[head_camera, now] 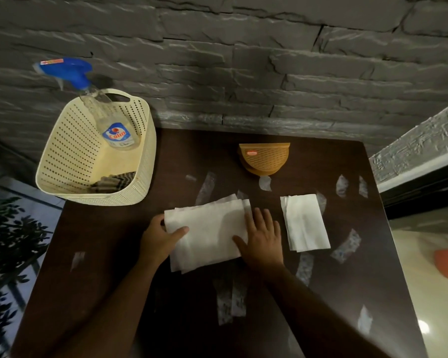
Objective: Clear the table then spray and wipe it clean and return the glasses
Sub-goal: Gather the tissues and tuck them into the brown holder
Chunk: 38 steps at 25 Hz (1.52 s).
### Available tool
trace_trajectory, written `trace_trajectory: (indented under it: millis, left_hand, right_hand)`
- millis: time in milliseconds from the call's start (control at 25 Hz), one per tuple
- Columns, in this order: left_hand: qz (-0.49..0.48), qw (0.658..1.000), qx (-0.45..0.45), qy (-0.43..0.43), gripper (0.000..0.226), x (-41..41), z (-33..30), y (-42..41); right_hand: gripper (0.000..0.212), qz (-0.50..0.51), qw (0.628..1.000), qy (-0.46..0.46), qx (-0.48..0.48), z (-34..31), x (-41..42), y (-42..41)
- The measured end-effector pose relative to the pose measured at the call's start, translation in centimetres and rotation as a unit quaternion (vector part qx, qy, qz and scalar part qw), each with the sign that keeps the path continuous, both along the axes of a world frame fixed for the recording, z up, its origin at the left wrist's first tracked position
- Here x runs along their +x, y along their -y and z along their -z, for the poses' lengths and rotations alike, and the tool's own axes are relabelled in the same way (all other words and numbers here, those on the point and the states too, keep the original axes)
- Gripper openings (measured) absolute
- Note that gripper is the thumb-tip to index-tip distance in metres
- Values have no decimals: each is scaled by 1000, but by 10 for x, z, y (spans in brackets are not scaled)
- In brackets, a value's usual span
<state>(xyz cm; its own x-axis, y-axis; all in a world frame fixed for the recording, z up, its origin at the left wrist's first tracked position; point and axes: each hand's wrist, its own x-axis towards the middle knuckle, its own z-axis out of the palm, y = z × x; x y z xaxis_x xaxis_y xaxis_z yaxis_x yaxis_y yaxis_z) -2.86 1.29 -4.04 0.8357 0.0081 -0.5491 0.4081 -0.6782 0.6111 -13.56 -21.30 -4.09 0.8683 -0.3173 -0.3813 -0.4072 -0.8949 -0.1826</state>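
Stack of white napkins [207, 233], lying near the middle of the dark desk [109, 254]. The left hand [161, 239] grasps the stack's left edge, thumb on top and fingers curled beneath; the right hand [263, 241] lies flat, fingers straight, pressing the stack's right edge. A second napkin stack [305, 223] lies just beside, toward the right edge.

Risk, as a judgement: the sheets are fanned and loose, so lifting by one edge could let the lower ones slide out and scatter.

Torn paper strips [228, 298] are scattered around both stacks and toward the front and right edges; they would have to go before wiping. A brown napkin holder [264, 158] stands near the back edge. At the back-left corner, a cream basket [70, 151] holds the spray bottle [114, 130] and a folded cloth [111, 183]. No glasses are visible.
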Motion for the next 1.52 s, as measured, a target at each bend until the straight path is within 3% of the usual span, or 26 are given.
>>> trace_trajectory:
  millis: [80,200,440,640,800,960,1040,1160,1280,1400,1520]
  left_hand:
    - [-14,999,40,-5,85,-13,4,6]
    - [-21,998,59,10,83,-18,9,10]
    - [-82,994,-63,32,78,10,2,3]
    - [-58,998,-32,5,89,0,7,-2]
    - [-91,996,-15,16,76,-6,14,2]
    - [-146,989,-18,4,75,-4,13,5]
    - [-156,987,-32,9,74,-4,12,4]
    - [-131,990,-29,40,56,-7,7,6]
    - [-78,994,-6,75,48,-11,5,8]
    - [-57,994,9,94,44,-13,4,9]
    - [-38,995,10,94,43,-16,6,8]
  right_hand:
    - [76,73,997,2,-27,-3,-1,14]
    - [80,165,985,-31,-28,-2,-6,38]
    - [81,154,986,-59,10,-2,-4,38]
    - [71,198,980,8,11,-10,1,49]
    - [76,219,974,51,6,-8,-2,68]
    - [48,244,966,78,20,-7,1,75]
    - [47,261,961,84,32,-8,1,77]
    - [53,291,953,55,58,-10,5,77]
    - [57,292,955,50,24,-14,5,78]
    - [55,389,908,89,130,-23,2,79]
    - [36,490,791,136,339,-38,4,69]
